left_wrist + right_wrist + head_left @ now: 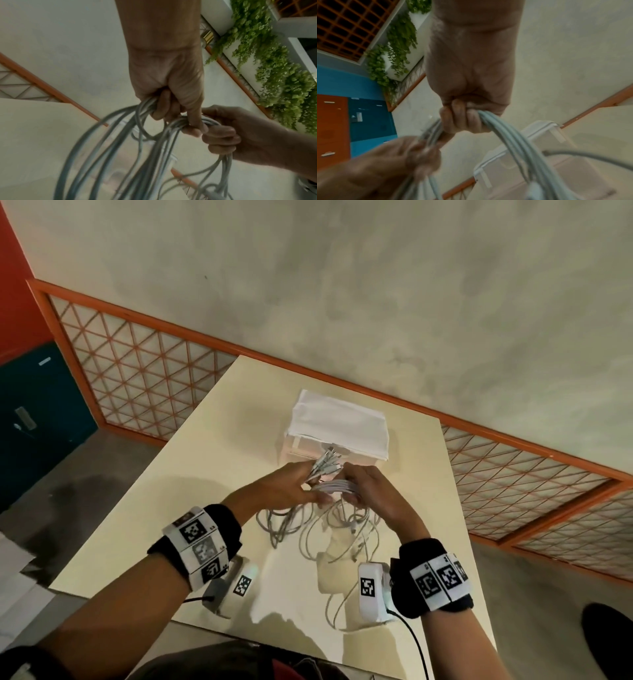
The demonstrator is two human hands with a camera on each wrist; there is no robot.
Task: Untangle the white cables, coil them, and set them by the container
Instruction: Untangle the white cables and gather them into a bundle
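Both my hands hold a bundle of white cables (337,485) above the cream table (191,508), just in front of the white container (337,426). My left hand (310,486) grips one side of the bundle, and several plug ends (325,462) stick out past its fingers. Gripping the other side is my right hand (352,487). Loose loops (291,525) hang from both hands down to the table. In the left wrist view, the left hand (171,105) is curled round the cables (120,148). In the right wrist view, the right hand (465,119) is curled round cable strands (513,135) above the translucent container (539,155).
The table stands against a pale wall with an orange lattice panel (144,371) along its base. A blue cabinet (37,405) is at the far left. More cable and a pale lump (330,573) lie on the table under my right wrist. The near table edge (274,642) is close to my body.
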